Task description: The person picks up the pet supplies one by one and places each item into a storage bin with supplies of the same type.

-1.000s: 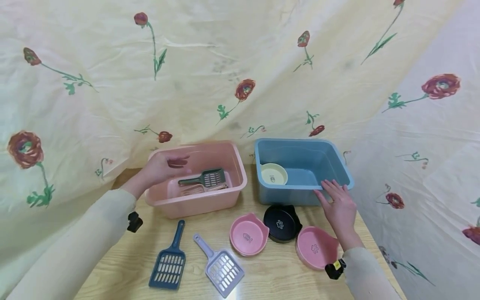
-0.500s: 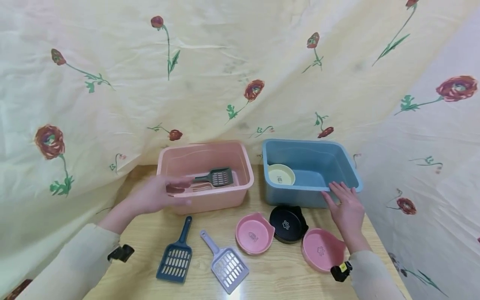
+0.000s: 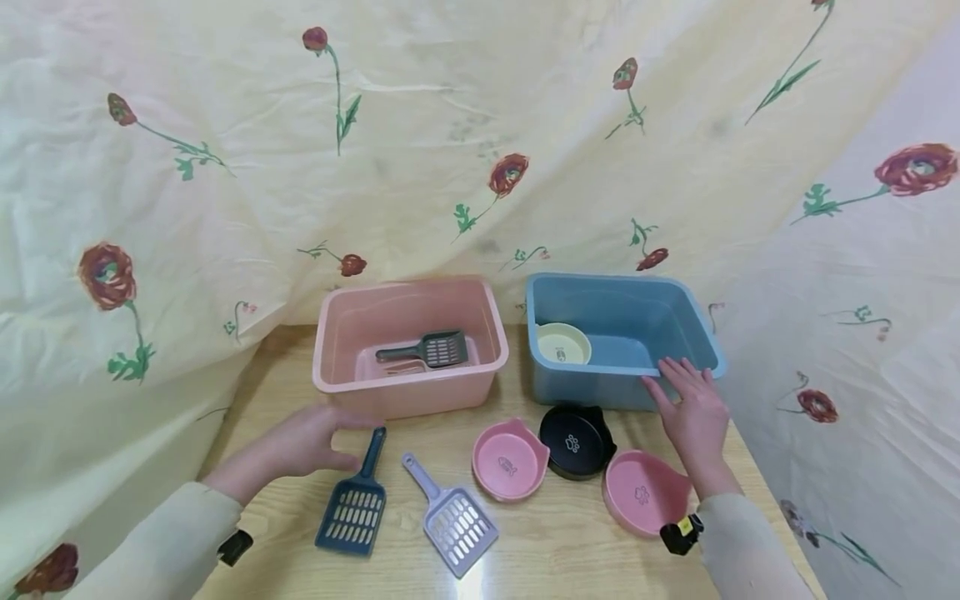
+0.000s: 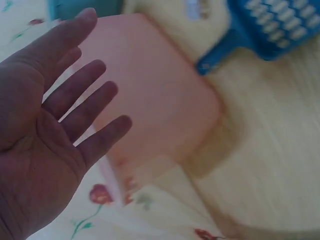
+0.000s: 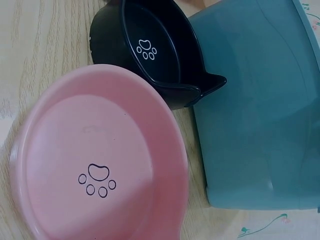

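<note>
My left hand (image 3: 306,442) hovers beside the handle of a dark blue litter scoop (image 3: 352,512), fingers apart and holding nothing. In the left wrist view, its palm and spread fingers show before the pink bin (image 4: 150,85). To the right of that scoop lies a lavender litter scoop (image 3: 459,529). Inside the pink bin rests a dark green scoop (image 3: 442,348), with a paler, partly hidden scoop under it. My right hand (image 3: 697,417) rests its fingers on the front rim of a blue bin (image 3: 622,392), which holds a cream bowl (image 3: 564,343).
Before the blue bin stand a black bowl (image 3: 576,442) and a pink paw-print bowl (image 3: 645,492). A pink fish-print bowl (image 3: 510,460) sits left of the black one. Flowered cloth (image 3: 420,167) hangs behind the wooden table (image 3: 570,558).
My left hand has come out from over the pink bin, down and toward me, to the dark blue scoop's handle. The right hand stays on the blue bin's rim.
</note>
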Available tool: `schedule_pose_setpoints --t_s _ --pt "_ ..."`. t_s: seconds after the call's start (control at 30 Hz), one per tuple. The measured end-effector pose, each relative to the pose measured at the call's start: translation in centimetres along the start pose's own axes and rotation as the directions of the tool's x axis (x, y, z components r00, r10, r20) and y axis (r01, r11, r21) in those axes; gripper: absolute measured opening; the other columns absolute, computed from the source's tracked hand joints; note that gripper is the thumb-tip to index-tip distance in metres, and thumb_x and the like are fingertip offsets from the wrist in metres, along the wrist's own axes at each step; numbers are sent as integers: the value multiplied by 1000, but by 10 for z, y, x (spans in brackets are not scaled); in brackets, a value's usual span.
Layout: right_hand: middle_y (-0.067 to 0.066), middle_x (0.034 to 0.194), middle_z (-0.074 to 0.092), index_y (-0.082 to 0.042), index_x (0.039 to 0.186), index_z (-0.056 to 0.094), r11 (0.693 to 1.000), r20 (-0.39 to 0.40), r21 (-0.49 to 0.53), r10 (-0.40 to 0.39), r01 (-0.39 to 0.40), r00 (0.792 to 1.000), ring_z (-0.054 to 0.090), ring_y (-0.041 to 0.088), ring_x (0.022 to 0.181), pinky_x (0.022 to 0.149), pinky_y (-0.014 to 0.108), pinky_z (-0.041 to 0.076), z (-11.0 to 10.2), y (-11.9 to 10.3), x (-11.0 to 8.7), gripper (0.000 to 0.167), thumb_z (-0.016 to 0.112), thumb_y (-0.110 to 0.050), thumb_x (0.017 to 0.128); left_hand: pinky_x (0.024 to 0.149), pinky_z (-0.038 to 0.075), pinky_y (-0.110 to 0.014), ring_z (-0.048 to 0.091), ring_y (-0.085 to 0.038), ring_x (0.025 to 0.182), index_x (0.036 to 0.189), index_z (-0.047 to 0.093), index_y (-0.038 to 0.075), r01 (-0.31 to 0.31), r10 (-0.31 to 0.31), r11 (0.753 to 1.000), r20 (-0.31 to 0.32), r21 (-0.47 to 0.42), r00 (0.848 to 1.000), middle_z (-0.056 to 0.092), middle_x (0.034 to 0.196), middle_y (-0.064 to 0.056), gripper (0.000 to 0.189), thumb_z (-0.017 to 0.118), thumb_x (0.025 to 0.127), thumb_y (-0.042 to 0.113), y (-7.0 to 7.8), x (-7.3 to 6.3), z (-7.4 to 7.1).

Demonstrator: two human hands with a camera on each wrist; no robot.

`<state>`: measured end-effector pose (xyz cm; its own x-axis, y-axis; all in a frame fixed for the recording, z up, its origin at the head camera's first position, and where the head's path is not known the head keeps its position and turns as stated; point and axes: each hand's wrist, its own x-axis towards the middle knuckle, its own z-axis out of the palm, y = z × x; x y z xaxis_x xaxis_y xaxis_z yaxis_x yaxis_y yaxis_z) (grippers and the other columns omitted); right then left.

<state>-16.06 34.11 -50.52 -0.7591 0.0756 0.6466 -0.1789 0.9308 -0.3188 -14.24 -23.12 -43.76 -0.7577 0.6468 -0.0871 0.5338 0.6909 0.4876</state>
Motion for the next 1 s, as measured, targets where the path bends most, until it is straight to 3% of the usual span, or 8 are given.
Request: schedule_pose_setpoints --t_s 0.2,0.33,0.5,0.63,0.87,1.0 --pt "23 129 73 0 130 74 1000 18 -7 9 -9 1000 64 47 130 119 63 41 -1 0 2 49 89 -16 87 105 56 -56 69 -34 127 139 72 14 -43 35 992 68 118 997 73 137 -8 58 90 84 15 -23 8 23" --pt "23 131 72 0 131 73 1000 28 -10 19 -18 999 63 46 131 120 61 40 -1 0 2 49 89 -17 88 107 55 -58 66 -36 131 141 71 14 -44 27 986 104 161 994 70 142 -10 61 90 82 12 -34 16 35" --pt "23 131 72 0 131 73 1000 39 -7 18 -18 999 63 46 132 121 61 39 -1 0 2 49 88 -17 88 105 56 -58 61 -40 137 139 72 13 -55 26 975 135 214 990 71 141 -10 65 92 78 7 -47 26 47" --pt "24 130 72 1 130 74 1000 33 -13 12 -11 999 63 47 131 120 61 40 0 0 2 48 89 -16 88 107 54 -57 58 -40 140 138 73 13 -104 70 963 145 247 987 69 143 -12 65 93 76 4 -54 29 54" --pt "24 130 72 1 130 74 1000 28 -15 13 -13 1000 63 47 131 120 61 40 1 1 3 48 89 -15 88 107 55 -54 66 -37 130 131 77 13 -226 195 920 128 320 972 75 133 -6 59 88 75 -1 -58 34 68" --pt "24 130 72 1 130 74 1000 25 -13 12 -12 1000 64 47 130 120 62 40 2 2 2 48 89 -16 87 108 55 -52 65 -33 132 129 79 20 -244 198 891 154 383 968 75 133 -4 56 94 77 7 -60 34 76"
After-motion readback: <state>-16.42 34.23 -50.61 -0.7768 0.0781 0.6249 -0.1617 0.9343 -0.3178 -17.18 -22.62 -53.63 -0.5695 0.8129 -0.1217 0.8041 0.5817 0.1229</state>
